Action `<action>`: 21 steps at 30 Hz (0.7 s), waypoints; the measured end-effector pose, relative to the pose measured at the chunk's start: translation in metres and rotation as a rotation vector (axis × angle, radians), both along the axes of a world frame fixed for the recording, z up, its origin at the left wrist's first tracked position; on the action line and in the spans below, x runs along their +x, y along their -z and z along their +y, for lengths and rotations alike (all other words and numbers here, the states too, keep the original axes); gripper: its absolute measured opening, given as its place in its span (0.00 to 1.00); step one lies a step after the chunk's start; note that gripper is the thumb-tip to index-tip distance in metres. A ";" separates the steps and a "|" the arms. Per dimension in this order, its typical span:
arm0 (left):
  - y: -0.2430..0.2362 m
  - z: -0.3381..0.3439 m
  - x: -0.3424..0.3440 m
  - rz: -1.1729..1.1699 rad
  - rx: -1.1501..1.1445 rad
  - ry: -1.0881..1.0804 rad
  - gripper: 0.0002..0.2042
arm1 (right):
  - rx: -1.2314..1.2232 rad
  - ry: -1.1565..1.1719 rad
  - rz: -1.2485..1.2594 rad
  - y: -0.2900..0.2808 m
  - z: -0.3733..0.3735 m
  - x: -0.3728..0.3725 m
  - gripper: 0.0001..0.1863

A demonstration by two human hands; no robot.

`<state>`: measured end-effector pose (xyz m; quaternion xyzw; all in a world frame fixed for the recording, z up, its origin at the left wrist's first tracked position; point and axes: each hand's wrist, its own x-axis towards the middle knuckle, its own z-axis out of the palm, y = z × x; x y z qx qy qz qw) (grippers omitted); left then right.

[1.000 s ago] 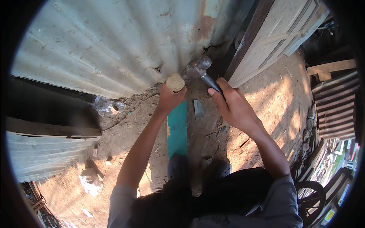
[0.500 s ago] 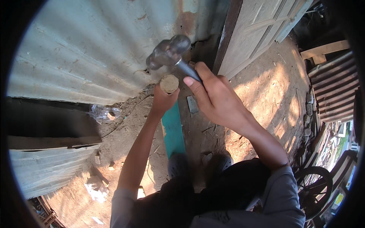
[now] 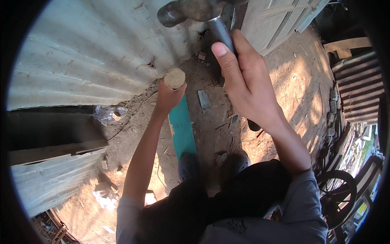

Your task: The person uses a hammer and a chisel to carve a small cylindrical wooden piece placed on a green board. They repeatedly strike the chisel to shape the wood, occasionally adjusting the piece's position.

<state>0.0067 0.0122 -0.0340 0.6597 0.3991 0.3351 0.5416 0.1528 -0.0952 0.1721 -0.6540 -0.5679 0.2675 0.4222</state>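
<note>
My right hand (image 3: 254, 83) is wrapped round the handle of a hammer (image 3: 197, 10). Its dark metal head is raised high, partly cut off by the top of the picture. My left hand (image 3: 168, 98) closes round an upright thing with a round, flat, battered tan end (image 3: 174, 78), like the butt of a wooden handle. The rest of it is hidden under my fist. Below that fist lies a long teal board (image 3: 183, 130), one end at my foot; whether the held thing touches it I cannot tell.
A corrugated metal sheet wall (image 3: 93, 53) rises close beyond my left hand. A panelled door (image 3: 280, 24) stands at the far right. On the dirt floor lie a flat grey block (image 3: 204, 101), a clear plastic bag (image 3: 107, 114) and wood scraps. A black spoked wheel (image 3: 335, 199) is at right.
My right hand has lifted the hammer up and away from the round end, and the head is sharper now. My left hand has stayed nearly in place, still gripping the upright thing.
</note>
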 end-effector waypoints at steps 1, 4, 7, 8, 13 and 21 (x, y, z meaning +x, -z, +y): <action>-0.002 -0.001 0.000 -0.012 -0.008 -0.011 0.04 | 0.091 0.039 0.067 -0.005 0.001 -0.001 0.14; -0.007 -0.009 0.001 -0.021 -0.029 -0.021 0.04 | 0.146 0.056 0.013 0.020 0.004 0.000 0.14; -0.003 -0.001 -0.006 0.023 0.044 -0.028 0.04 | -0.068 -0.103 -0.179 0.069 0.004 0.007 0.14; -0.001 -0.002 -0.008 0.026 0.105 -0.030 0.04 | -0.170 -0.169 -0.249 0.078 0.002 0.012 0.13; -0.002 -0.018 -0.014 -0.044 0.213 0.061 0.07 | -0.191 -0.126 -0.114 0.066 -0.012 0.020 0.13; 0.063 -0.115 -0.013 0.380 0.618 0.748 0.11 | -0.188 -0.036 -0.045 0.051 -0.018 0.032 0.14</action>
